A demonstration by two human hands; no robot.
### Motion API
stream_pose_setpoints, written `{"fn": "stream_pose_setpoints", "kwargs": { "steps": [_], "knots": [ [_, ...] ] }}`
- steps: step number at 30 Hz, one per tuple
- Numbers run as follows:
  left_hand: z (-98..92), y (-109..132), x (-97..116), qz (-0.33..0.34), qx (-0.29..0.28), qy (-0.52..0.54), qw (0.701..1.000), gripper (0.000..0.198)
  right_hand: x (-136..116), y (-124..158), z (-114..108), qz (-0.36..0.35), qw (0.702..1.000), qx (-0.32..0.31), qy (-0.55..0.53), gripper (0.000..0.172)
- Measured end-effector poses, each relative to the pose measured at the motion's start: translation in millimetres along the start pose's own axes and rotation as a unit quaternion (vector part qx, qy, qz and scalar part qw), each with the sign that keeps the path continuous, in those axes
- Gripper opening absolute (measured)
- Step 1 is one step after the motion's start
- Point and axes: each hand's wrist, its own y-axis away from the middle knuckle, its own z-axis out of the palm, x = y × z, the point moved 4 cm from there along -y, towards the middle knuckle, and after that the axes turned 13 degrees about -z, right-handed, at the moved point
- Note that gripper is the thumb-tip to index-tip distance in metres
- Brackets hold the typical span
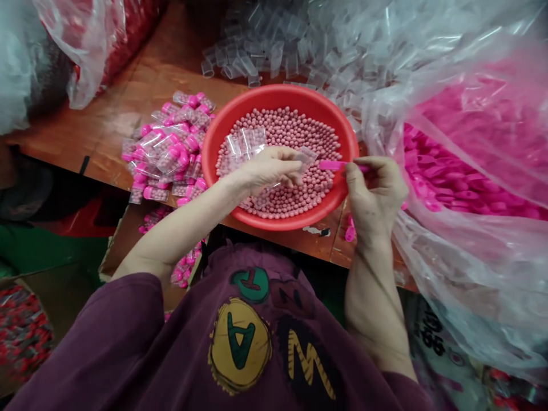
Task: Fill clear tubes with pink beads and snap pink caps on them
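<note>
Over a red basin (280, 224) of small pink beads (295, 134), my left hand (276, 168) pinches a clear plastic tube (309, 153) between thumb and fingers. Several more clear tubes (246, 142) lie on the beads left of that hand. At the basin's right rim, my right hand (377, 191) is closed on a bright pink plastic piece (334, 165), narrow and flat-looking. Its near end points left toward the tube, with a small gap between the two. The piece's other end is hidden in my right fingers.
Bead-filled tubes with pink caps (171, 148) are heaped left of the basin, above a cardboard box (112, 242) holding more. Loose clear tubes (274, 54) cover the back. A plastic bag of pink pieces (466, 177) stands at the right, and a bag of red items (124, 40) back left.
</note>
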Motion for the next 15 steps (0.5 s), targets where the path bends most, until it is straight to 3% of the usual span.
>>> {"fn": "stream_pose_setpoints", "kwargs": {
  "steps": [4,9,11,15],
  "knots": [
    [-13.7,-28,11,0.065,0.111,-0.137,0.982,0.007,3,8,6,-0.005,1.000,0.010,-0.001,0.029],
    [-16.5,-43,26,0.067,0.066,-0.253,0.963,0.020,-11,18,-14,0.011,0.999,0.035,0.007,0.026],
    [-18.5,-42,35,0.126,0.064,-0.334,0.932,0.017,-7,28,-27,0.055,0.996,0.073,-0.017,0.027],
    [-9.8,-47,34,0.228,0.057,-0.517,0.823,0.041,21,66,-48,0.116,0.981,0.153,0.019,0.033]
  ]
}}
